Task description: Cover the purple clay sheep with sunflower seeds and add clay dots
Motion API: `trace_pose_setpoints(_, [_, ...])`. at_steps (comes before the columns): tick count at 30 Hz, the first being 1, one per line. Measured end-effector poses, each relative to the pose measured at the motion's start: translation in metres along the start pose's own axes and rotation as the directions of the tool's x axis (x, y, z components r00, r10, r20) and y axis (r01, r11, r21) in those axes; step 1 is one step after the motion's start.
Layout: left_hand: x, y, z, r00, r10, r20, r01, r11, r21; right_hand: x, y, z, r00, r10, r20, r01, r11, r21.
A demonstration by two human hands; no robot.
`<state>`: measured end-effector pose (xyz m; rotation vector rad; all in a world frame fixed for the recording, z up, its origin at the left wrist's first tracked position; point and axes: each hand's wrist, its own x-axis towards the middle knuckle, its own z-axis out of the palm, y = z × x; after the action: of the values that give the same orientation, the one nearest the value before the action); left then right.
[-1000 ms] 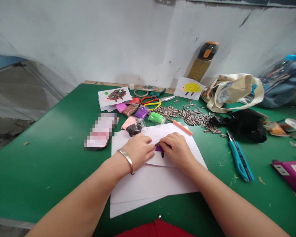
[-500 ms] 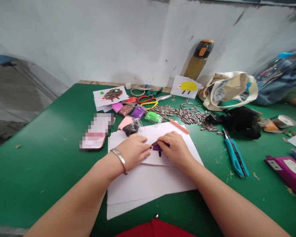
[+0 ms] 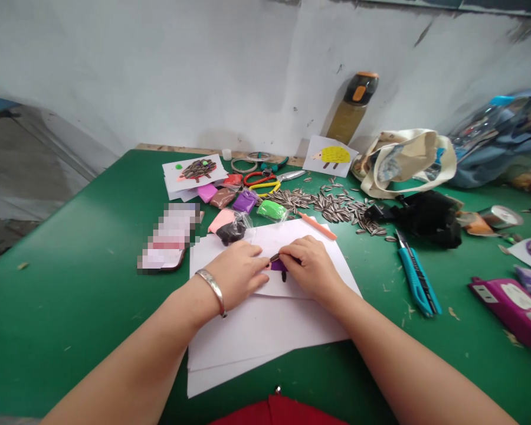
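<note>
My left hand (image 3: 241,273), with a silver bangle at the wrist, lies with fingers apart on the white paper (image 3: 243,330), its fingertips beside a small clay figure. My right hand (image 3: 310,264) pinches a sunflower seed (image 3: 275,257) at the upper edge of the figure's purple clay (image 3: 278,266). A short black clay leg (image 3: 284,276) shows below the purple part. The pink front of the figure is partly hidden by my left fingertips. Behind my hands lie packets of pink and black clay (image 3: 230,227) and green clay (image 3: 272,209).
Sunflower seeds (image 3: 340,206) are heaped beyond the paper, near scissors (image 3: 265,188) and an orange tool (image 3: 317,226). A phone (image 3: 170,239) lies at left; a blue cutter (image 3: 418,280) and a purple case (image 3: 513,310) lie at right. A bottle (image 3: 351,109) leans against the wall.
The whole view has shifted slightly, so objects appear a little further left. Both hands keep nearly the same place on the paper, and the seed remains between my right fingertips.
</note>
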<state>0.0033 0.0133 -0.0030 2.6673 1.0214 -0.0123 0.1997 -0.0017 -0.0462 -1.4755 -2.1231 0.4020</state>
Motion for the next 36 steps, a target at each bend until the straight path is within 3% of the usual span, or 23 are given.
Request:
trace_pose_setpoints(5, [0.001,0.0,0.0,1.0,0.013,-0.003,-0.013,1.0,0.011,0.005,0.019,-0.015,0.987,-0.039,-0.159,0.041,0.999,0.014])
trace_pose_setpoints(9, [0.0,0.001,-0.001,1.0,-0.004,0.022,0.004,1.0,0.0,0.006,0.056,-0.041,0.913,0.246,-0.326,-0.256,0.967,0.011])
trace_pose_setpoints(11, [0.0,0.002,0.0,1.0,-0.01,0.021,0.01,1.0,-0.009,0.009,0.071,-0.052,0.881,0.35,-0.319,-0.369,0.929,0.0])
trace_pose_setpoints(13, [-0.001,0.003,0.0,1.0,-0.013,0.018,0.013,1.0,-0.018,0.015,0.081,-0.06,0.88,0.384,-0.278,-0.416,0.907,-0.065])
trace_pose_setpoints(18, [-0.002,0.005,-0.001,1.0,-0.014,0.002,0.014,1.0,-0.012,0.04,0.091,-0.061,0.906,0.373,-0.2,-0.419,0.852,-0.312])
trace_pose_setpoints(24, [-0.004,0.006,-0.002,1.0,-0.02,-0.004,0.02,1.0,-0.004,0.044,0.104,-0.048,0.941,0.32,-0.113,-0.338,0.85,-0.405])
trace_pose_setpoints(27, [-0.003,0.006,-0.002,1.0,-0.025,0.0,0.025,1.0,-0.008,0.041,0.104,-0.047,0.946,0.298,-0.124,-0.323,0.86,-0.396])
trace_pose_setpoints(30, [-0.004,0.006,-0.002,1.0,-0.022,0.009,0.022,1.0,-0.014,0.037,0.096,-0.055,0.935,0.28,-0.218,-0.344,0.866,-0.364])
trace_pose_setpoints(33, [-0.003,0.005,-0.002,1.0,-0.017,0.004,0.017,1.0,-0.015,0.028,0.076,-0.067,0.913,0.296,-0.28,-0.375,0.88,-0.291])
trace_pose_setpoints(36, [-0.003,0.005,-0.002,1.0,-0.017,0.006,0.017,1.0,-0.018,0.013,0.046,-0.074,0.9,0.366,-0.236,-0.398,0.911,-0.106])
